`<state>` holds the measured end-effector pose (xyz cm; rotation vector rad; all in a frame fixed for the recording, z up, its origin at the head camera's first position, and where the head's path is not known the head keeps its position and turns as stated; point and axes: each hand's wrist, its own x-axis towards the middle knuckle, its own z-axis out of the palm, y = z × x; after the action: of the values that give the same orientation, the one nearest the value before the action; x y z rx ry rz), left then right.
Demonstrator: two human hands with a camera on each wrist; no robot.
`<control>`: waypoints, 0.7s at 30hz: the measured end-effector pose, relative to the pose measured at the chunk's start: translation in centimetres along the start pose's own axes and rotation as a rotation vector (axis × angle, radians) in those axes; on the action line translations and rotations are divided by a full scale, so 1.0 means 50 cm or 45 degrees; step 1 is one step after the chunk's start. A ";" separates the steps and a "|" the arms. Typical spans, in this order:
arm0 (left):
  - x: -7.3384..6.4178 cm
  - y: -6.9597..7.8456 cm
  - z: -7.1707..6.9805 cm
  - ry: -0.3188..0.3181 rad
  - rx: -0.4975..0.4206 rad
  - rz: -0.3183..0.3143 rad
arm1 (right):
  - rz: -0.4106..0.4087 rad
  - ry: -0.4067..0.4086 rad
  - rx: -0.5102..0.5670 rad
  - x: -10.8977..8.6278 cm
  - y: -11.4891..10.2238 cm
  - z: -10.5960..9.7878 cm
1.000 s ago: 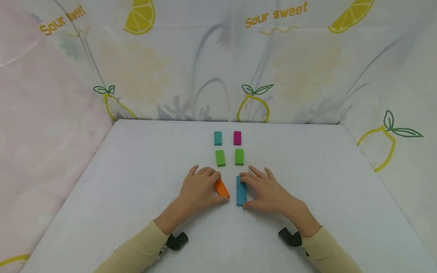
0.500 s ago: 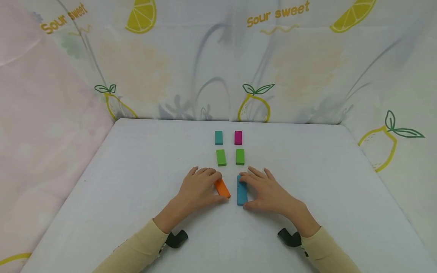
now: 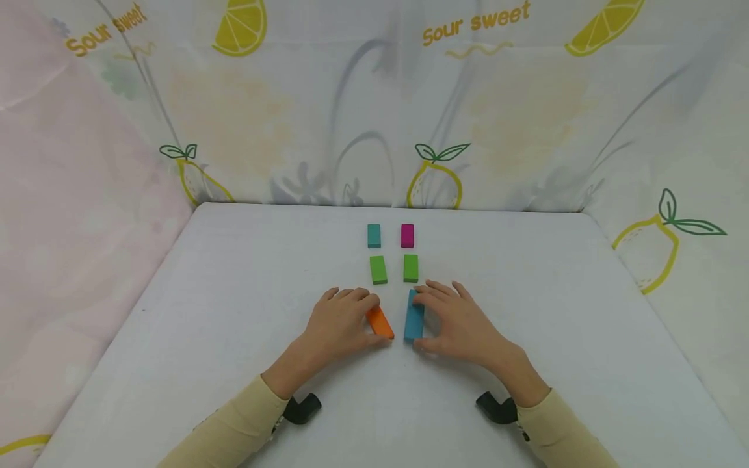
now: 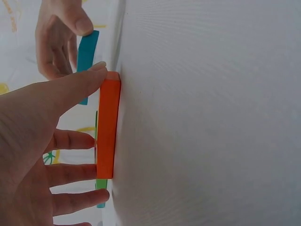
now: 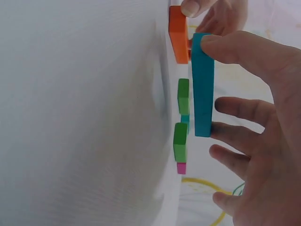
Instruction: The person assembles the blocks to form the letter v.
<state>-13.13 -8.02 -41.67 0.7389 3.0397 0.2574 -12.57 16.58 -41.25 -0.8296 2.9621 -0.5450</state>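
My left hand (image 3: 342, 322) holds an orange block (image 3: 380, 323) by its two ends, thumb at the near end; the block lies slanted on the white table. To its right, my right hand (image 3: 462, 322) pinches a longer blue block (image 3: 414, 318) between thumb and fingers. In the right wrist view the blue block (image 5: 203, 89) is raised off the table surface, apart from the orange block (image 5: 178, 35). The left wrist view shows the left thumb on the end of the orange block (image 4: 108, 127), with the blue block (image 4: 86, 52) behind it.
Beyond the hands lie two green blocks (image 3: 378, 270), side by side with a gap. Farther back are a teal block (image 3: 374, 236) and a magenta block (image 3: 407, 236). The white table (image 3: 263, 253) ends at a lemon-patterned cloth backdrop (image 3: 374, 97).
My right hand has lifted the blue block and moved it slightly away from me, toward the green blocks. The left hand and orange block have stayed in place.
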 end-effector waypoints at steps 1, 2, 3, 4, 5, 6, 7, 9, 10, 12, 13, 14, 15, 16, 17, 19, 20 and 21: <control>0.000 0.000 0.000 0.000 0.003 0.001 | -0.002 0.013 -0.001 0.000 0.000 0.000; 0.000 0.000 0.001 0.001 0.005 0.001 | -0.003 0.025 -0.005 0.000 -0.001 0.000; 0.000 0.000 0.002 0.002 0.006 0.002 | 0.001 0.036 -0.001 -0.001 -0.002 -0.001; 0.000 -0.001 0.003 0.003 0.006 0.003 | 0.005 0.052 -0.004 -0.001 -0.003 -0.001; 0.000 -0.001 0.003 0.005 0.004 0.004 | 0.013 0.069 -0.007 -0.002 -0.004 -0.002; 0.001 -0.001 0.004 0.007 0.003 0.005 | 0.025 0.083 -0.013 -0.003 -0.006 -0.003; 0.001 -0.002 0.005 0.010 0.001 0.008 | 0.040 0.098 -0.020 -0.004 -0.008 -0.004; 0.001 -0.003 0.005 0.017 0.000 0.012 | 0.073 0.122 -0.030 -0.005 -0.014 -0.006; 0.001 -0.003 0.005 0.020 -0.001 0.014 | 0.089 0.132 -0.035 -0.005 -0.017 -0.008; 0.000 -0.003 0.005 0.026 -0.003 0.020 | 0.113 0.143 -0.035 -0.005 -0.022 -0.010; 0.000 -0.004 0.005 0.029 -0.003 0.023 | 0.123 0.145 -0.031 -0.005 -0.024 -0.012; -0.001 -0.004 0.005 0.032 -0.002 0.025 | 0.129 0.145 -0.026 -0.005 -0.027 -0.013; -0.001 -0.005 0.005 0.034 -0.003 0.027 | 0.135 0.145 -0.020 -0.005 -0.029 -0.014; -0.001 -0.005 0.006 0.037 -0.002 0.030 | 0.137 0.146 -0.018 -0.005 -0.030 -0.015; -0.001 -0.006 0.007 0.039 -0.002 0.032 | 0.140 0.149 -0.016 -0.005 -0.032 -0.015; -0.001 -0.007 0.009 0.044 0.000 0.034 | 0.141 0.161 -0.014 -0.005 -0.035 -0.015; 0.000 -0.007 0.009 0.045 -0.002 0.034 | 0.141 0.171 -0.010 -0.005 -0.037 -0.014; 0.000 -0.006 0.009 0.045 -0.006 0.035 | 0.145 0.178 -0.008 -0.005 -0.038 -0.013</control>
<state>-13.24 -8.24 -42.18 0.7846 3.0629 0.2812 -11.44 15.40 -40.01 -0.6438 3.1145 -0.6118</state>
